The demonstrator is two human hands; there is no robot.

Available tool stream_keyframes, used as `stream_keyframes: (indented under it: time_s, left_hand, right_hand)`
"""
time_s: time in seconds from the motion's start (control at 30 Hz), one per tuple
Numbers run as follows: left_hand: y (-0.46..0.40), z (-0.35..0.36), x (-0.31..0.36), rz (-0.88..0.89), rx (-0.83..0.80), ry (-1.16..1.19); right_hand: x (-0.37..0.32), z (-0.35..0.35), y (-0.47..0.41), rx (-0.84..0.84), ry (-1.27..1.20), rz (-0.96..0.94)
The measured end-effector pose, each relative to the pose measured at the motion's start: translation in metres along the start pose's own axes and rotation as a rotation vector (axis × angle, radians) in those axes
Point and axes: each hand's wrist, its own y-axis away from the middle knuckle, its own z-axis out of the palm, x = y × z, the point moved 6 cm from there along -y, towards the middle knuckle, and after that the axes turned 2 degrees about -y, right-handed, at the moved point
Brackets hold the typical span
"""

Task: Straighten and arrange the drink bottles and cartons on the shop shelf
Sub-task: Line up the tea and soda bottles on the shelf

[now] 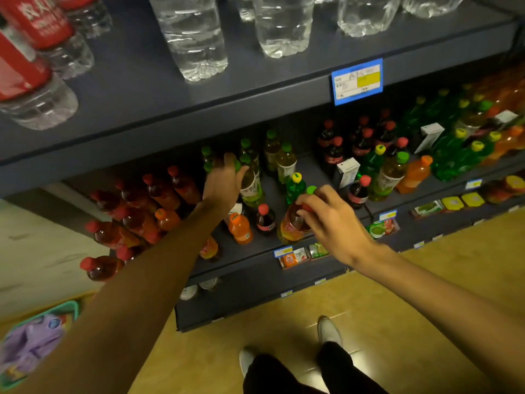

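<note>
The left hand [224,177] is curling round a pale green-capped plastic tea bottle [251,186] mid-shelf, while the right hand [329,217] is pinching the red cap of an amber plastic drink bottle [292,226] tilted near the dark metal shelf's [255,251] front edge.

Left hand [224,180] covers the cap of a green-capped bottle [251,189]; right hand [329,217] hides the neck of a red-capped bottle [292,226]. Water bottles [196,38] are cropped at the top edge (caps unseen). Price tag [357,81] text is illegible, and the far-right bottles [500,115] are blurred.
</note>
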Motion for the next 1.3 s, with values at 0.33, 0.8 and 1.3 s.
stream_keyframes:
  time_s: [0.33,0.8,1.3]
  left_hand:
    - [-0.021,0.045,-0.012,0.09,-0.09,-0.193]
    - [-0.049,0.111,0.006,0.221,-0.387,-0.316]
    - [-0.046,0.094,-0.005,-0.027,-0.446,-0.191]
  right_hand:
    - [0.005,0.018,0.02,0.067,-0.005,0.103]
    - [0.007,0.035,0.056,0.132,0.012,0.256]
    - [-0.002,0.041,0.036,0.05,-0.077,0.158]
